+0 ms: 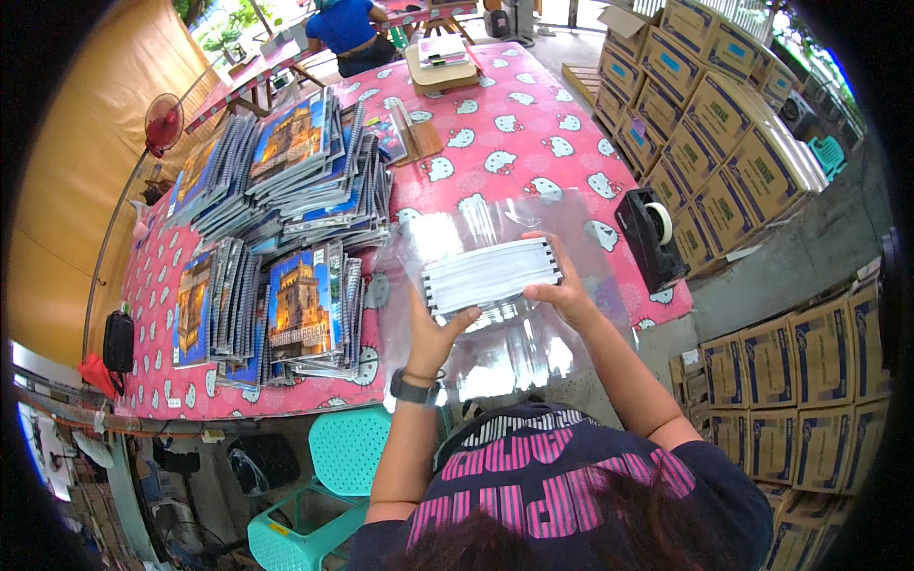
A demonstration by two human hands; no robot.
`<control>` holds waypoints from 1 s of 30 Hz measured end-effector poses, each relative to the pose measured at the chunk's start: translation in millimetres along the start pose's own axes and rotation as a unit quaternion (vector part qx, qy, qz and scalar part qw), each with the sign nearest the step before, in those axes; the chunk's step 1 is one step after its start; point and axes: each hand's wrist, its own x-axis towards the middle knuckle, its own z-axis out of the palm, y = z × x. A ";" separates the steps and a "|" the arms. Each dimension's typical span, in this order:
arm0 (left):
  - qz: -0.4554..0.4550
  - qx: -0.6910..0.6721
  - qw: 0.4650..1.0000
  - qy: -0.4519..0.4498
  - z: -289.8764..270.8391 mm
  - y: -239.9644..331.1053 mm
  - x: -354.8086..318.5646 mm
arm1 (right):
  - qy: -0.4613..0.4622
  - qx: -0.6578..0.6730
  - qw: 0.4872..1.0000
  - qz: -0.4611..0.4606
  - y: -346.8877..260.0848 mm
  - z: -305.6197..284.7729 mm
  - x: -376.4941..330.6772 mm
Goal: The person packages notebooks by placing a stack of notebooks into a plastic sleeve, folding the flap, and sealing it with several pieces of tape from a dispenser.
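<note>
Both my hands grip a thick stack of spiral-bound notebooks (490, 274), with its white page edges turned up toward me and dark binding marks at its two ends. My left hand (436, 328) is closed around the left end, thumb over the near edge. At the right end, my right hand (564, 290) holds it the same way. Beneath the stack a clear plastic sheet (514, 362) spreads across the table's near edge, shiny and creased. The notebooks' covers are hidden in my grip.
Piles of spiral notebooks (305, 295) with a tower picture cover the left of the pink patterned table (495, 105). A black tape dispenser (640, 238) stands at the right edge. Carton stacks (705, 143) line the right side. A green plastic chair (347, 452) is below left; a person in blue (347, 33) sits beyond.
</note>
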 end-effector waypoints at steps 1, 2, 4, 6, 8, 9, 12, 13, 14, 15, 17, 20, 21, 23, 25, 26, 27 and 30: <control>-0.005 -0.005 1.000 -0.010 -1.0 6.8 -4.8 | -0.011 -0.003 1.000 0.007 -6.5 0.6 -4.5; -0.011 -0.010 1.000 -0.020 -4.6 9.4 -9.4 | -0.022 -0.006 1.000 0.014 -8.7 -0.3 -7.9; -0.016 -0.138 0.989 -0.054 -26.0 -7.1 -13.3 | -0.052 0.054 0.996 0.042 6.9 -19.8 -9.3; -0.009 -0.361 0.931 -0.042 -37.3 -1.9 -11.3 | -0.046 0.245 0.966 0.064 6.5 -29.5 -11.8; -0.001 -0.275 0.961 0.004 -38.3 -4.6 -5.7 | -0.014 0.240 0.970 0.043 10.2 -35.5 -11.6; -0.053 -0.223 0.973 0.014 -37.5 -4.9 -0.6 | 0.014 0.205 0.977 0.064 13.3 -34.8 -10.7; -0.133 -0.066 0.989 -0.012 -31.3 7.7 19.2 | 0.061 0.082 0.988 0.111 0.0 -9.8 6.6; -0.153 -0.043 0.987 -0.034 -32.2 8.4 27.4 | 0.035 0.008 0.991 0.131 -0.3 -10.8 17.2; -0.174 -0.019 0.983 -0.055 -34.0 9.5 33.6 | 0.008 -0.067 0.986 0.150 -0.5 -12.6 24.6; -0.151 0.045 0.984 -0.082 -38.5 12.2 36.8 | 0.011 -0.044 0.988 0.147 -0.2 -14.6 27.2; -0.134 -0.031 0.989 -0.049 -37.1 21.6 42.5 | 0.019 0.004 0.990 0.136 2.2 -19.9 32.5; -0.160 -0.110 0.979 -0.061 -45.4 51.6 57.0 | 0.021 0.104 0.981 0.161 7.9 -25.6 30.6; -0.158 -0.057 0.982 -0.087 -45.3 65.9 64.7 | 0.008 0.084 0.983 0.163 7.2 -24.8 28.8; -0.071 0.135 0.978 -0.144 -37.6 84.0 75.1 | -0.027 0.043 0.986 0.158 -0.1 -18.3 32.8; -0.035 0.300 0.941 -0.154 -47.5 86.2 85.1 | -0.012 -0.022 0.990 0.142 -17.7 -18.3 35.1; -0.020 0.378 0.912 -0.160 -46.8 89.6 87.7 | 0.001 -0.054 0.989 0.137 -26.6 -22.3 33.2; 0.004 0.357 0.926 -0.125 -46.6 97.3 89.2 | -0.010 -0.050 0.988 0.146 -33.0 -26.4 32.2; -0.006 0.357 0.923 -0.144 -48.6 109.8 91.6 | -0.056 -0.010 0.992 0.114 -21.0 -24.8 15.8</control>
